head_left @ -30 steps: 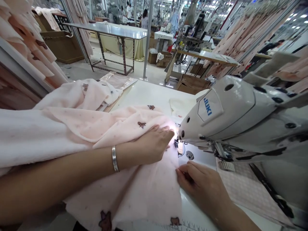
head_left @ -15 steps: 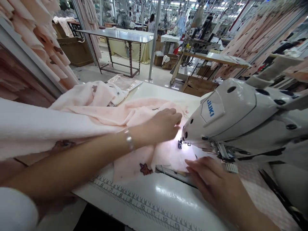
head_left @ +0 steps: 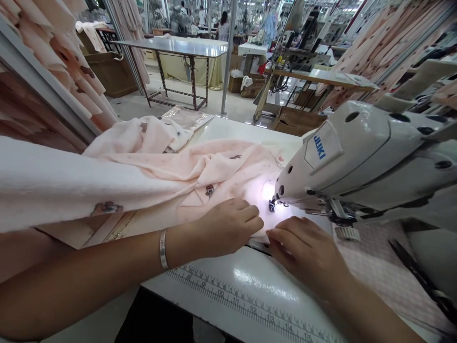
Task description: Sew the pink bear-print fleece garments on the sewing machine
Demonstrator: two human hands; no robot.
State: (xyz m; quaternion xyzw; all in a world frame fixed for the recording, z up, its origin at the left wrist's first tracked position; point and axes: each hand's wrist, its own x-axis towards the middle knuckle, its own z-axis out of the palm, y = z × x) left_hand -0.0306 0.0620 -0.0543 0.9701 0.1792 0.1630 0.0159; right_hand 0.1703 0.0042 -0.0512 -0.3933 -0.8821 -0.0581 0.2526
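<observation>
Pale pink fabric (head_left: 228, 176) with small brown printed figures lies bunched across the sewing table (head_left: 243, 276) and runs up to the sewing machine (head_left: 342, 147). Just in front of the lit presser foot (head_left: 272, 205), my left hand (head_left: 228, 224) is closed on the fabric's near edge, a bracelet on its wrist. Close beside it, my right hand (head_left: 303, 243) pinches the same edge between thumb and fingers. The fingertips of both hands almost meet. The bit of cloth inside the fingers is hidden.
Black scissors (head_left: 421, 276) lie at the right on checked pink cloth (head_left: 382, 262). A ruler strip (head_left: 250, 305) runs along the table's front. Beyond stand a metal-topped table (head_left: 174, 46), a pole (head_left: 228, 62) and a cardboard box (head_left: 296, 119). Pink fabric hangs at both sides.
My left hand has come down and toward me from beside the needle area to the fabric's near edge. My right hand has shifted slightly up and left. The near fabric flap has been drawn in.
</observation>
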